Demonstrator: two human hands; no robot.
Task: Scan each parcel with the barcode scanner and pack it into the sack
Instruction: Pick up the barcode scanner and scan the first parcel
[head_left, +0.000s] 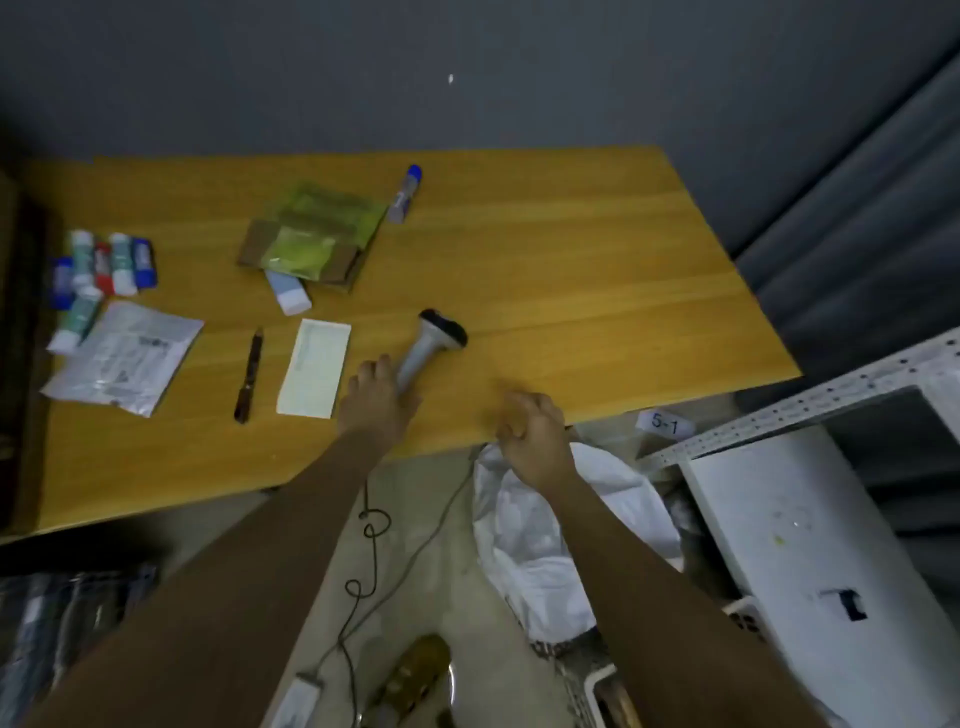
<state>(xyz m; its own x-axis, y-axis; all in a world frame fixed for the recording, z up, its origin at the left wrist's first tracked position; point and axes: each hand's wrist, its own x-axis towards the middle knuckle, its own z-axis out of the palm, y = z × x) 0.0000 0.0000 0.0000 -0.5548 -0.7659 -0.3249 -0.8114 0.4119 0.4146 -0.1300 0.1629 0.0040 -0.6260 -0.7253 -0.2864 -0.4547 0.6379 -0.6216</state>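
Item one: the wooden tabletop (571, 260), which fills most of my view. Item two: the white sack (540, 540), slumped on the floor below the tabletop's near edge, mouth upward. Item three: a grey plastic parcel (122, 358) lying flat near the left edge, with a printed label I cannot read. Item four: an opened cardboard box (306, 260) holding green packets (322, 218). Item five: a white label sheet (314, 368) beside a dark pen (249, 374). Item six: a cluster of small tubes (101, 265) at far left, and one blue-capped tube (406, 193) lying apart. Item seven: the barcode scanner (428, 348), on its side near the front edge. I see my left hand (376, 395) resting against its handle, fingers bent over the grip. My right hand (530, 431) hovers over the sack's mouth, fingers curled, gripping nothing I can see.
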